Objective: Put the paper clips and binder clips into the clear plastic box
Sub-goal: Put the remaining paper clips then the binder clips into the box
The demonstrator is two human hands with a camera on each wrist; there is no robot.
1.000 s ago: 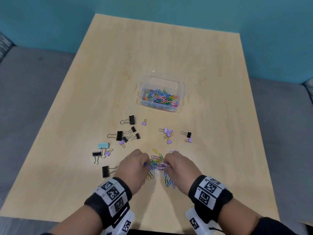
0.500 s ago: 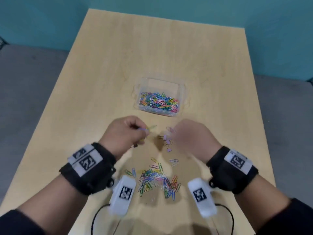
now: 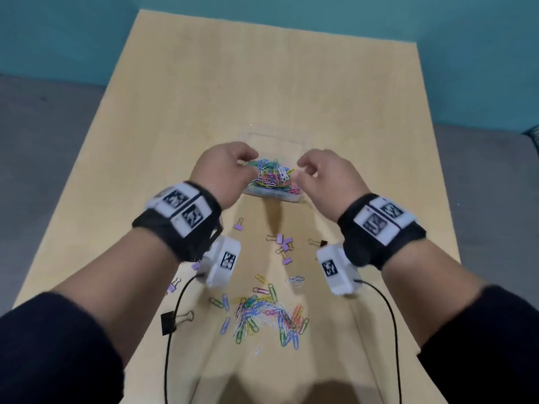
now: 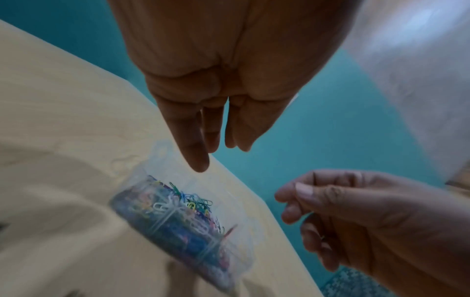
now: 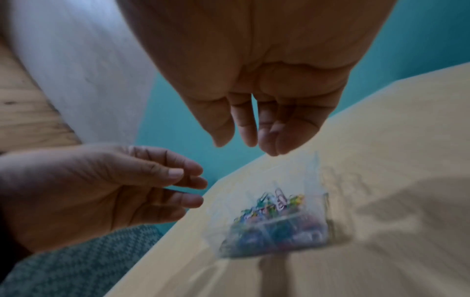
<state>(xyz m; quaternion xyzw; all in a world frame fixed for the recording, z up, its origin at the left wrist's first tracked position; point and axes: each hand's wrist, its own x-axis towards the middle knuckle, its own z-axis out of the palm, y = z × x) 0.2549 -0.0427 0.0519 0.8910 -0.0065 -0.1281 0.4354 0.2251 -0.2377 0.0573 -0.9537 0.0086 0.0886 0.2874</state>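
Teal wall, wooden table. Both hands over clear plastic box: left hand fingers loosely apart, right hand likewise, both empty. Advised releasing low, centred; paper clips, binder clips remained.

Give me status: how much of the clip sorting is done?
Done: a mound of colored paper clips fills the clear plastic box. In hand: nothing; left hand and right hand hover open above it. Left: a loose paper clip pile, purple binder clips and black binder clips on the table.
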